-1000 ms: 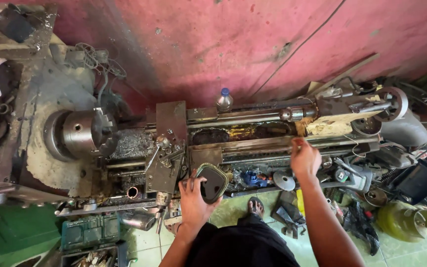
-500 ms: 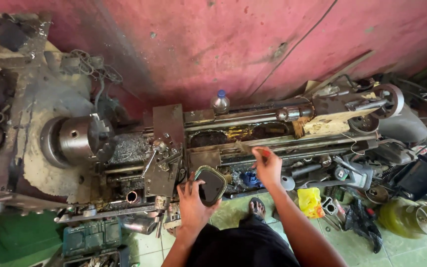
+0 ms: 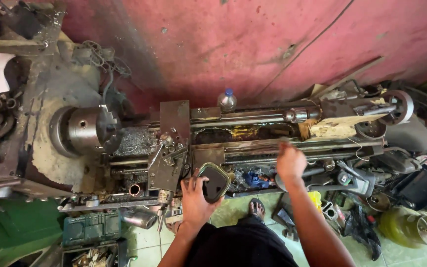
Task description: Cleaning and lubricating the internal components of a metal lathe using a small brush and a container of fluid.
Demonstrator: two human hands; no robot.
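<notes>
Left hand (image 3: 193, 198): holds a dark rounded cover (image 3: 214, 182) by its left edge, fingers closed around it, in front of the lathe (image 3: 253, 131).
Right hand (image 3: 290, 162): blurred, over the lathe bed; I cannot tell how its fingers stand.
Chuck (image 3: 87, 129): at the left end.
Bottle (image 3: 227, 100): stands behind the bed.
Toolbox (image 3: 91, 228): green, on the floor.

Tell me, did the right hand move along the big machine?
Yes. The right hand slid left along the lathe bed, away from the tailstock and nearer the left hand.
</notes>
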